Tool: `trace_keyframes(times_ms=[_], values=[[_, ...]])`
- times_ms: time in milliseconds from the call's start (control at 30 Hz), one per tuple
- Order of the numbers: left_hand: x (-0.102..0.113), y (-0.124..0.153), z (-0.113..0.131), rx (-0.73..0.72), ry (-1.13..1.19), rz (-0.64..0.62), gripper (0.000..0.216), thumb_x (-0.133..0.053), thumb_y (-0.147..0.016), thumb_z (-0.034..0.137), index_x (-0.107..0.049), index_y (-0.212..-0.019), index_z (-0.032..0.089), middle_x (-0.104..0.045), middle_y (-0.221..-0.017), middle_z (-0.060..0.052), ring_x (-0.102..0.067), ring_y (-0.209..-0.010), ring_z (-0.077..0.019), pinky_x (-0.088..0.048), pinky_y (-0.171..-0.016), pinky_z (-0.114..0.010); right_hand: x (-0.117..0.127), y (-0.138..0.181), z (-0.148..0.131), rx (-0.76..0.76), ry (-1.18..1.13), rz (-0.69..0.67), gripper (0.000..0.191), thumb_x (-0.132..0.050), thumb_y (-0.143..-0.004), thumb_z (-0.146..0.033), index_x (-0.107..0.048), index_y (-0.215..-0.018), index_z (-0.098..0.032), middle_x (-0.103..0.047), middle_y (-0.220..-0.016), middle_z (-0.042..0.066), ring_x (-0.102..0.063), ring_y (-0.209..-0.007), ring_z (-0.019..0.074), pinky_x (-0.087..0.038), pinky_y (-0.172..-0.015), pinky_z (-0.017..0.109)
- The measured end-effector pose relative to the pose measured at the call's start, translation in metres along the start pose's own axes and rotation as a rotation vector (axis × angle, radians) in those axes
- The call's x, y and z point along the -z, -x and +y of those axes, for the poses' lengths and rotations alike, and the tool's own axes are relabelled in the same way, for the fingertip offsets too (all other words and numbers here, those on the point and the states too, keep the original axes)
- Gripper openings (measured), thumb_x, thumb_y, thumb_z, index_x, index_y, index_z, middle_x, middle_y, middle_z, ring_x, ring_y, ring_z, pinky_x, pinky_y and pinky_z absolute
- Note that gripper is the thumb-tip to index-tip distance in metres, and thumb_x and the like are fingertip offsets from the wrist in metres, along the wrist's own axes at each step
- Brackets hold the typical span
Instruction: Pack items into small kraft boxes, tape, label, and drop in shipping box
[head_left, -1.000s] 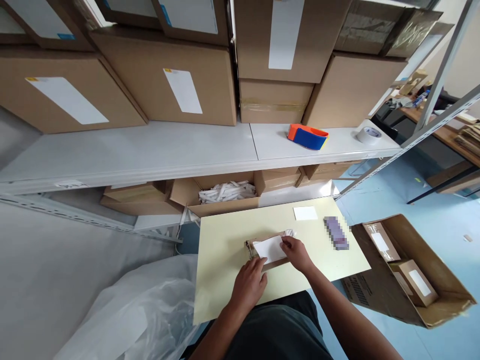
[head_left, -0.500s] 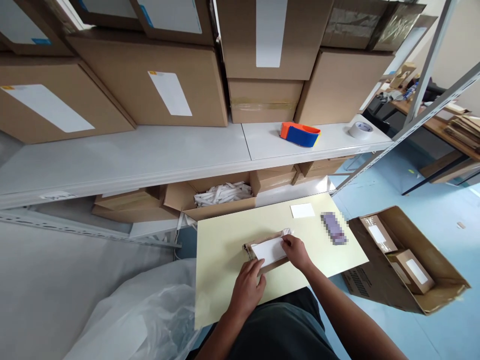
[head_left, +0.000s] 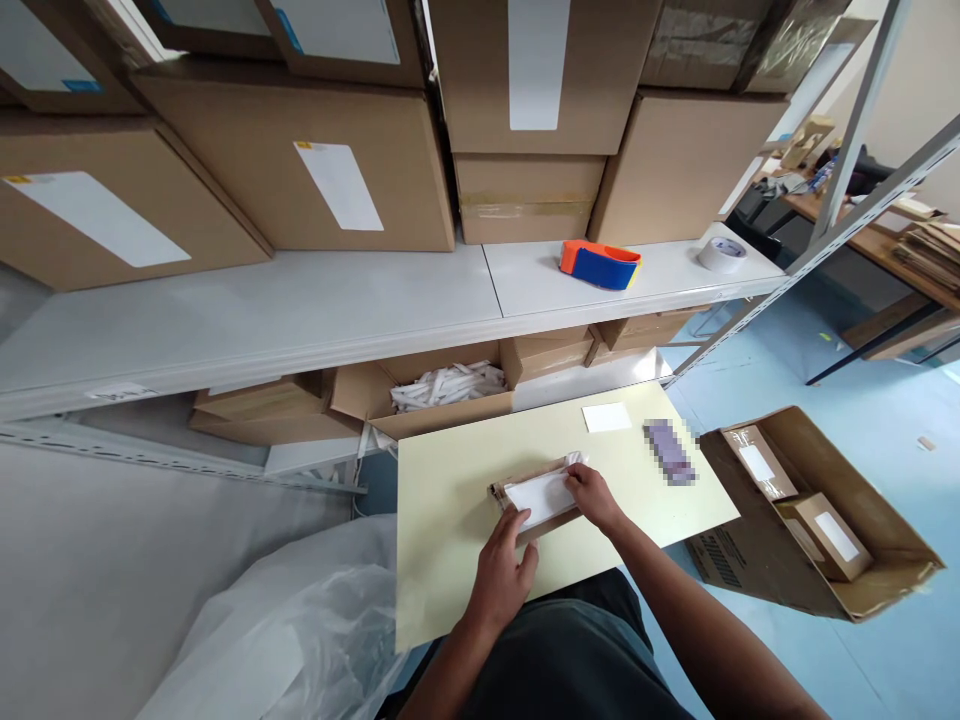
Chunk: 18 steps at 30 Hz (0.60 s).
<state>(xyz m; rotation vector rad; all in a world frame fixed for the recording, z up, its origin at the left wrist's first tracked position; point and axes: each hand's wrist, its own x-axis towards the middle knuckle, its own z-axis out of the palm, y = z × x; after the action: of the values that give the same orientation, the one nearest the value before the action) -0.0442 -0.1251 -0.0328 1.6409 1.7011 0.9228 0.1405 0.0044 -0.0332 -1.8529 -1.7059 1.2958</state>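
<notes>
On the pale yellow tabletop before me lies a small cardboard box with a white label over its top face. My right hand pinches the label's right end between thumb and fingers. My left hand rests its fingertips on the label's lower left edge, thumb spread away over the near side. Crumpled white material shows at the box's far right end. Whether the label's underside sticks to the box cannot be made out.
A white card and a pixelated purple item lie on the table. Beyond stands a shelf with large cartons, an orange-blue loop and a tape roll. An open carton holds smaller boxes at right; plastic sheeting lies left.
My left hand has shifted slightly, its thumb now farther from the fingers. The right hand keeps its pinch on the label. The view has moved a little.
</notes>
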Motion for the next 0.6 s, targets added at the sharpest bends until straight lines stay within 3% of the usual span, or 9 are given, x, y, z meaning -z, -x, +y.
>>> trace_keyframes(times_ms=[267,600], values=[[-0.0018,0.0066,-0.0023,-0.022,0.049,0.002,0.042,-0.048,-0.093,0.025,-0.058,-0.133,0.017,-0.062,-0.139,-0.015,-0.056,-0.133,-0.0258,-0.048,-0.111,-0.043,-0.0004,0.0049,0.0059,0.036,-0.143,-0.033,0.022,-0.048,-0.081,-0.032,-0.066,-0.085,-0.020,-0.066,-0.080,0.003,-0.057,-0.079,0.0199,-0.042,-0.068,0.028],[-0.0026,0.0083,0.0004,-0.011,0.068,0.044,0.039,-0.045,-0.095,0.023,-0.059,-0.131,0.019,-0.064,-0.133,-0.013,-0.060,-0.127,-0.0242,-0.051,-0.107,-0.042,0.0035,0.0091,0.0012,0.059,-0.129,-0.038,0.023,-0.046,-0.082,-0.034,-0.065,-0.085,-0.019,-0.065,-0.080,0.003,-0.058,-0.079,0.0196,-0.042,-0.067,0.028]])
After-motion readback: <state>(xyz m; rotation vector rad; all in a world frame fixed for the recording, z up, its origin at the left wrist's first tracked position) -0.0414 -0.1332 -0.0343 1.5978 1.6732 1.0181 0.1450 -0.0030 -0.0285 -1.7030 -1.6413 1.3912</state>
